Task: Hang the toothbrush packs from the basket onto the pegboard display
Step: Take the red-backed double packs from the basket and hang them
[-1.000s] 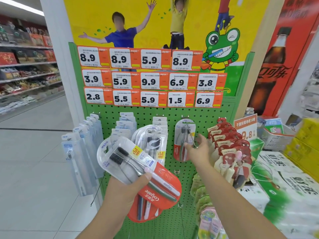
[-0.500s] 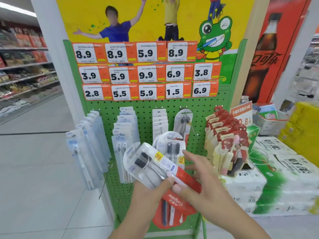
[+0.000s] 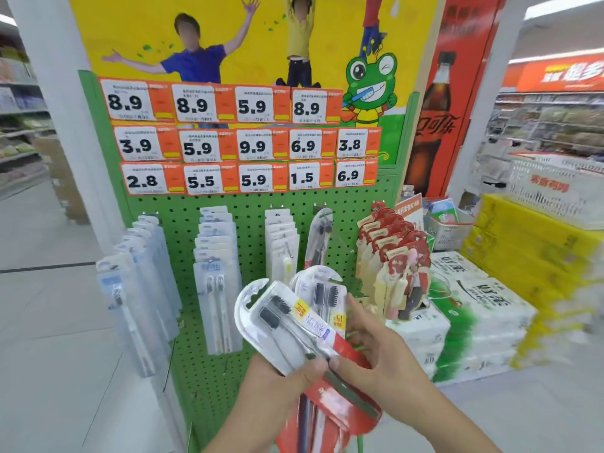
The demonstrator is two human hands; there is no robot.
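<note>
My left hand [image 3: 281,377] grips a fanned bunch of toothbrush packs [image 3: 281,318], clear blisters with black-bristled brushes and red lower cards, held in front of the green pegboard [image 3: 248,223]. My right hand [image 3: 376,358] has come onto the same bunch and pinches the top pack at its red part, thumb beside my left thumb. One matching pack [image 3: 318,237] hangs on a peg just above the bunch. No basket is in view near me.
Rows of pale blue packs [image 3: 140,289], white packs [image 3: 215,276] and red carded brushes [image 3: 395,263] hang on the board under orange price tags [image 3: 248,142]. Stacked tissue cartons [image 3: 474,315] and yellow boxes [image 3: 536,253] stand to the right. A white pillar [image 3: 55,109] flanks the left.
My right hand left the pack hanging on the peg and dropped down to the bunch in my left hand, where it now pinches the top pack. The view has drawn back slightly.
</note>
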